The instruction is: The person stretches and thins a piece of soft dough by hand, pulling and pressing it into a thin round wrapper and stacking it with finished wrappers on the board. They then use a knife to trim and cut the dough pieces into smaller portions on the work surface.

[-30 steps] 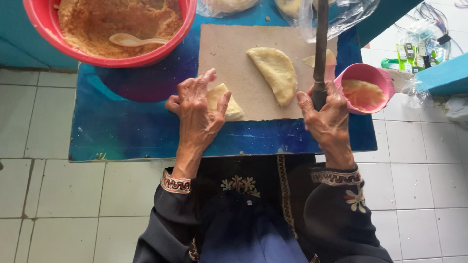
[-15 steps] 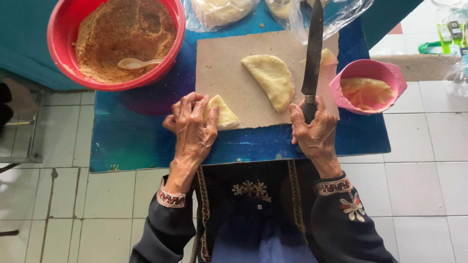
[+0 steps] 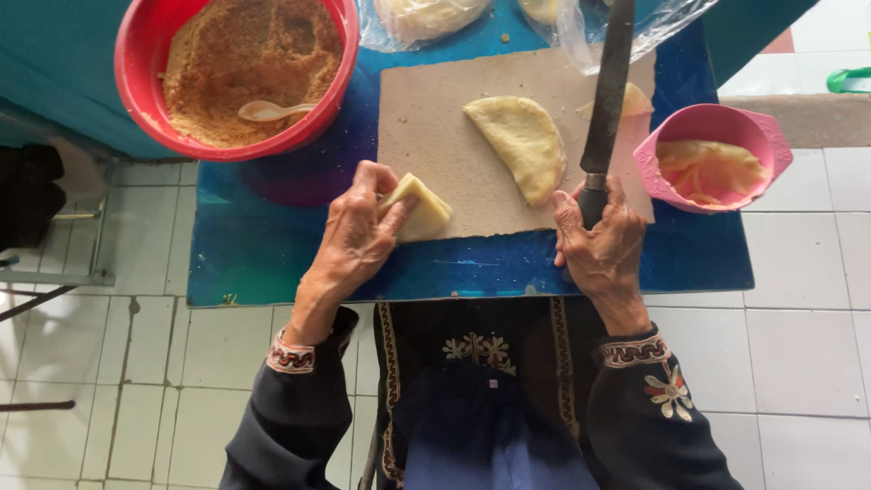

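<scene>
Your left hand point(image 3: 356, 243) has lifted the folded dough piece point(image 3: 415, 205) off the board's point(image 3: 435, 109) lower-left edge, fingers pinching its corner, while your right hand point(image 3: 603, 247) stays clenched on the knife point(image 3: 606, 86) at center right, so the piece is leaving the board.

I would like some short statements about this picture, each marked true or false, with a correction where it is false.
1. The left hand holds a folded piece of dough. True.
2. The right hand holds a spoon. False: it grips the handle of a long dark knife; the white spoon lies in the red bowl.
3. A half-moon filled pastry lies on the brown cardboard sheet. True.
4. The pink bowl stands to the left of the cardboard. False: it stands to its right, near the right hand.
5. The red bowl contains brown crumbly filling. True.
</scene>
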`<state>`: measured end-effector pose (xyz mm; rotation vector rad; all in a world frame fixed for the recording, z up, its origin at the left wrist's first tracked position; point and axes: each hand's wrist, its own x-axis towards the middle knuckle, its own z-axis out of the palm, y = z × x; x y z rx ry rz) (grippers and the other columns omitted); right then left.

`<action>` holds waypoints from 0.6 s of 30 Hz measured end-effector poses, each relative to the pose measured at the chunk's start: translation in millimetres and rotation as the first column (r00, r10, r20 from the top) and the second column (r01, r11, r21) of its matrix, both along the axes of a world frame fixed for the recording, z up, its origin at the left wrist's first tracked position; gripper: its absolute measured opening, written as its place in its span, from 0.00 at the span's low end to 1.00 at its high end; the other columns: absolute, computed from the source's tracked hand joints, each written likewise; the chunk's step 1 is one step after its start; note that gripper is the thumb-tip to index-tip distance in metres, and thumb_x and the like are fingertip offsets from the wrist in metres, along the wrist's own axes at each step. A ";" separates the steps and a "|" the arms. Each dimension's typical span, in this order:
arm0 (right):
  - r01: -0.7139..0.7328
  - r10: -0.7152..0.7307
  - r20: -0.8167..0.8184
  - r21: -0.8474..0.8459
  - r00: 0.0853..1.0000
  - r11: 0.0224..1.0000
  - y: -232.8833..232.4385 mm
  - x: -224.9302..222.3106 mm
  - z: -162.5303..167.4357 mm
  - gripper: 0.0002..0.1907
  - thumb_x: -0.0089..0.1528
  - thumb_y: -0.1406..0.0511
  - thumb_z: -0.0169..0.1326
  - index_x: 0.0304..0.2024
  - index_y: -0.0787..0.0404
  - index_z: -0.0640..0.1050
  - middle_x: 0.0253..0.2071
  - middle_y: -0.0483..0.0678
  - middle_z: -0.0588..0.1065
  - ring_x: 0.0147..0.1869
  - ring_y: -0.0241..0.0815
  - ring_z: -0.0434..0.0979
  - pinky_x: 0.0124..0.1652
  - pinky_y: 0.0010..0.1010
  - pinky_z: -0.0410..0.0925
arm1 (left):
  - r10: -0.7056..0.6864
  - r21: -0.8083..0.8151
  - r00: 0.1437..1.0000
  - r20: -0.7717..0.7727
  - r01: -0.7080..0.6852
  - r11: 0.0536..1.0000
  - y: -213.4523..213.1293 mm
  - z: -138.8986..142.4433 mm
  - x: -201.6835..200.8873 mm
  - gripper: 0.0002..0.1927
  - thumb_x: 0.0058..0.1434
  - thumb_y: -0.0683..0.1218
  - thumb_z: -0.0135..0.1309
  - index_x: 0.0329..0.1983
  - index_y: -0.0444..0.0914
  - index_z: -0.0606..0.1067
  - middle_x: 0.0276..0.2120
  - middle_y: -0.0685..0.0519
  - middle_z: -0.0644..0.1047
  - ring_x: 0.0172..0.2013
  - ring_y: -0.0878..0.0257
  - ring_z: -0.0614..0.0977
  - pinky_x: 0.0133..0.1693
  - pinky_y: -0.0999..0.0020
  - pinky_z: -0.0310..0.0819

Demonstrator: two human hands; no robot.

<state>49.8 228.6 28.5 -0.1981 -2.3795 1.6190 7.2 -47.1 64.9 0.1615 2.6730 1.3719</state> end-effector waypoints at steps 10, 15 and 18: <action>0.013 -0.013 0.002 -0.002 1.000 1.000 -2.1 0.2 1.4 0.11 0.67 0.64 0.58 0.39 0.63 0.70 0.18 0.44 0.72 0.18 0.33 0.74 0.18 0.25 0.67 | 0.208 -0.184 0.946 -0.250 -0.257 0.949 -96.1 -5.5 -3.1 0.20 0.65 0.55 0.62 0.50 0.35 0.75 0.39 0.48 0.81 0.39 0.56 0.83 0.42 0.61 0.77; 0.028 -0.027 0.028 -0.020 0.999 0.999 -1.1 1.2 0.7 0.12 0.66 0.63 0.59 0.37 0.63 0.70 0.18 0.44 0.72 0.18 0.33 0.75 0.17 0.25 0.67 | -0.098 -0.592 0.702 -0.705 -0.506 0.627 -78.3 4.9 21.5 0.24 0.59 0.58 0.64 0.50 0.37 0.78 0.48 0.40 0.76 0.49 0.44 0.73 0.45 0.48 0.59; 0.015 -0.014 0.010 -0.030 1.000 0.999 -0.8 1.4 0.1 0.12 0.66 0.63 0.59 0.37 0.63 0.70 0.18 0.44 0.72 0.18 0.33 0.75 0.17 0.25 0.68 | -0.091 -0.490 0.675 -0.732 -0.430 0.758 -43.8 5.7 18.2 0.16 0.69 0.56 0.62 0.53 0.43 0.78 0.55 0.51 0.76 0.60 0.52 0.69 0.55 0.51 0.50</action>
